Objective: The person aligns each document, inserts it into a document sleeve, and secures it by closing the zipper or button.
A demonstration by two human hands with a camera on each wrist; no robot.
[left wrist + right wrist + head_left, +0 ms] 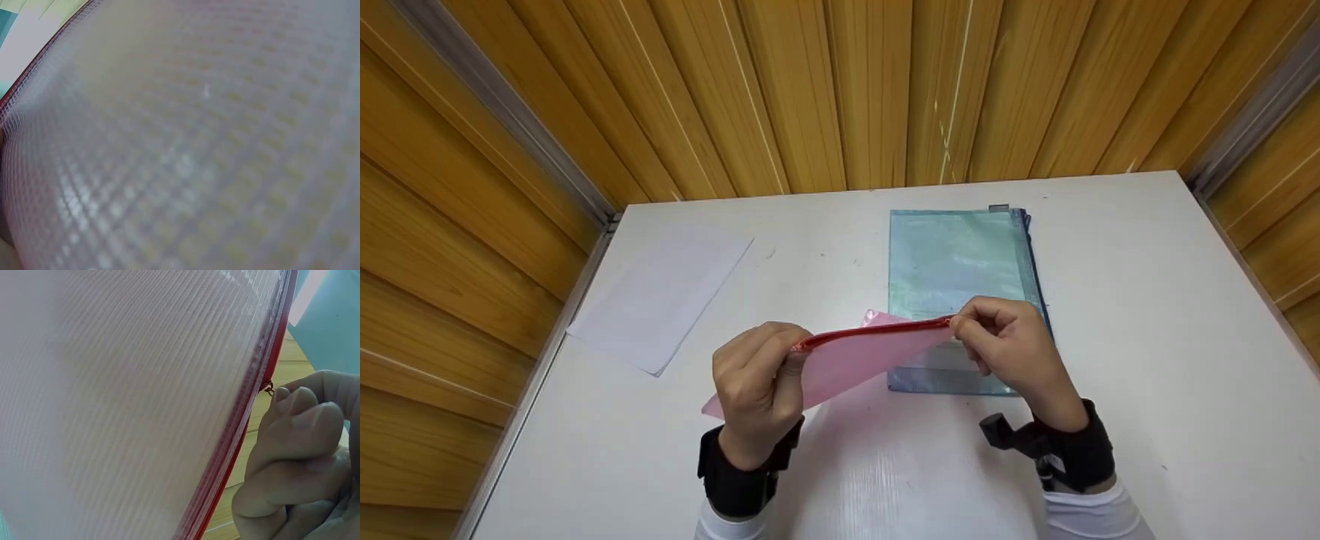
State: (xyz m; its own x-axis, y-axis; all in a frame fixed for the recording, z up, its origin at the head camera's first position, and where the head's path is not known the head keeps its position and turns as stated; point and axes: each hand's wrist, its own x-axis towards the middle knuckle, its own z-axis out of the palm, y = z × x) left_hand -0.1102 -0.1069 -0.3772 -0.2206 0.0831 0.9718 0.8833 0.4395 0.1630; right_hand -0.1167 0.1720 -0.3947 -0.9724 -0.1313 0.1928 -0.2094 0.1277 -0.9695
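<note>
Table: plain white
Walls: wood-grain panels (870,90) at 9, 12 and 3 o'clock
Pink zip pouch (855,367): one, raised above the table (1155,337) at 6 o'clock
Teal zip pouch (952,255): at least one, at the pink one's 2 o'clock
White paper (667,292): 10 o'clock, sheet count unclear
Left hand (757,375): grips the 9 o'clock zipper end
Right hand (1012,345): pinches the zipper pull (269,387), 3 o'clock

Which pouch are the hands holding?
The pink pouch with the red zipper, gripped by the left hand and right hand; the teal pouch lies on the table.
</note>
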